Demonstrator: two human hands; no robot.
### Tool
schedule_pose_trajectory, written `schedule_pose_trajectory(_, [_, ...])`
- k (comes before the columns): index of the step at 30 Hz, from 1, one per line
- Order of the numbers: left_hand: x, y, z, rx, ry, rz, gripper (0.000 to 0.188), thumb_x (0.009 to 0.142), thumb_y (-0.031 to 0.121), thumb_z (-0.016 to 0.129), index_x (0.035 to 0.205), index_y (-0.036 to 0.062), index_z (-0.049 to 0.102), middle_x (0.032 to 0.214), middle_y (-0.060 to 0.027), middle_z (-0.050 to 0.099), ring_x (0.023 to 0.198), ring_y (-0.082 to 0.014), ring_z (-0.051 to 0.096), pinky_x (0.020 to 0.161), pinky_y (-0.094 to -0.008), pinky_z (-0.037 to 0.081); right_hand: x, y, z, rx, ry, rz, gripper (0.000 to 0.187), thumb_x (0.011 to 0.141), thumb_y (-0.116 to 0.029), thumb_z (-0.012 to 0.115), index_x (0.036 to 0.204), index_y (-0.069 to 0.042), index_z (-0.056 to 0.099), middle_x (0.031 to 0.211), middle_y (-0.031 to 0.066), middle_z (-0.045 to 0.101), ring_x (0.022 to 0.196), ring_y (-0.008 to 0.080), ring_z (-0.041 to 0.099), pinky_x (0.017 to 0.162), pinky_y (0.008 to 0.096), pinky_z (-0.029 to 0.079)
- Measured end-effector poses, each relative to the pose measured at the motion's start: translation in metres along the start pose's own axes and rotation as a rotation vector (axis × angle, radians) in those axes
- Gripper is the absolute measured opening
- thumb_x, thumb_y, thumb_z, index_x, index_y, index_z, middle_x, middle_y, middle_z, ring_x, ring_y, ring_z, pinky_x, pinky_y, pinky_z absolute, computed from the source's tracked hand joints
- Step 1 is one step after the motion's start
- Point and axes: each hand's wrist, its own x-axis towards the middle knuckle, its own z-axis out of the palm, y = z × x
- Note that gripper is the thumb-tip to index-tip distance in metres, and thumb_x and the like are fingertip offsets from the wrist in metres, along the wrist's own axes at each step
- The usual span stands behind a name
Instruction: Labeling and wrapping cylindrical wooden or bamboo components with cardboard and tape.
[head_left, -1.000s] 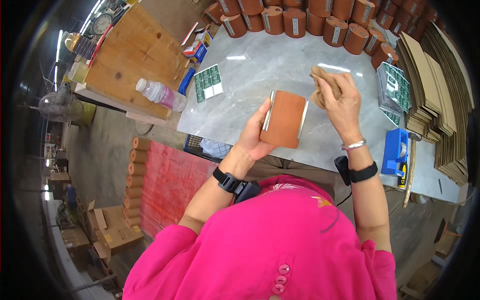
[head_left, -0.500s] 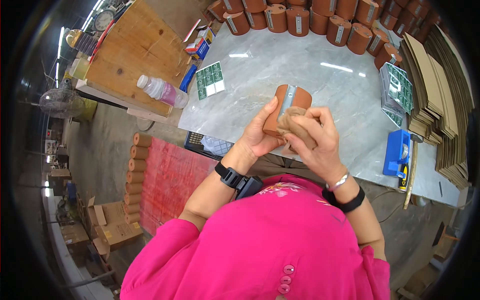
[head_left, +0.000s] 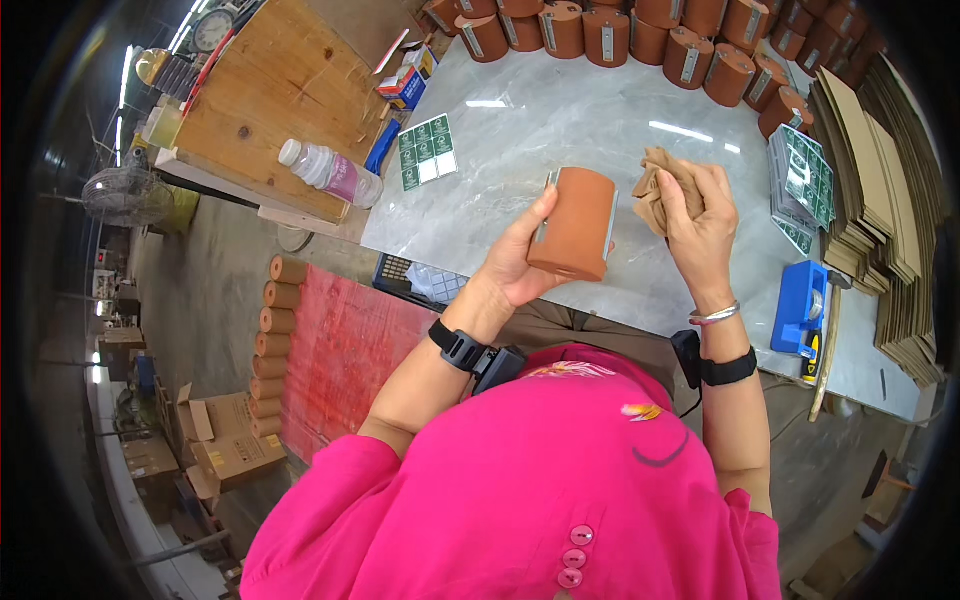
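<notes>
My left hand is wrapped around a reddish-brown cylinder from its left and lower side. A metal strip shows along each side edge of the cylinder, and its plain curved face is turned up. To the right, apart from the cylinder, my right hand pinches a crumpled brown cloth; whether it is fabric or paper is hard to tell. Part of the cloth is hidden behind the fingers.
Several similar cylinders are stacked along the table's far edge. Green sticker sheets lie left and right. A plastic bottle rests by the wooden board. Flat cardboard, a blue tape dispenser and a hammer are on the right.
My right hand has lifted the cloth off the cylinder and moved up and right. In my left hand the cylinder has turned, so its front metal strip now sits at the side.
</notes>
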Motion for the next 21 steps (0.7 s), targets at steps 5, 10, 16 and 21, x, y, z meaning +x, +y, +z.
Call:
schedule_pose_trajectory(5, [0.009,-0.002,-0.002,-0.193,-0.094,-0.054,0.073,0.099,0.064,0.037,0.146,0.008,0.042,0.137,-0.0187,0.054,0.118,-0.0387,0.058,0.093,-0.0499,0.052,-0.001,-0.006,-0.006,0.024,0.028,0.002,0.019,0.088,-0.011,0.072,0.104,0.0,0.071,0.092,0.0107,0.061,0.082,0.0216,0.062,0.074,0.0311,0.049])
schedule_pose_trajectory(10, [0.012,-0.01,-0.01,-0.295,-0.163,-0.02,0.069,0.099,0.062,0.035,0.144,0.0116,0.046,0.137,-0.0179,0.055,0.11,-0.0323,0.061,0.09,-0.0479,0.051,0.001,-0.02,-0.001,0.07,0.039,-0.078,0.022,0.088,-0.009,0.072,0.108,-0.001,0.07,0.094,0.0111,0.061,0.084,0.023,0.062,0.075,0.0319,0.05])
schedule_pose_trajectory(16, [0.009,-0.004,0.009,-0.33,-0.126,-0.059,0.061,0.099,0.058,0.038,0.143,0.0172,0.047,0.136,-0.011,0.056,0.122,-0.0285,0.056,0.099,-0.05,0.049,-0.035,-0.057,0.007,0.055,-0.234,-0.261,0.03,0.08,-0.005,0.073,0.109,-0.004,0.068,0.101,0.0123,0.059,0.09,0.0303,0.061,0.077,0.0363,0.05])
schedule_pose_trajectory(21, [0.021,-0.007,-0.011,-0.422,-0.241,-0.024,0.081,0.095,0.069,0.038,0.14,0.0013,0.047,0.13,-0.0232,0.057,0.103,-0.0339,0.064,0.093,-0.0426,0.054,-0.053,-0.057,-0.025,0.098,-0.563,-0.301,0.033,0.074,-0.001,0.073,0.107,-0.007,0.068,0.102,0.0134,0.058,0.094,0.0338,0.059,0.081,0.04,0.05])
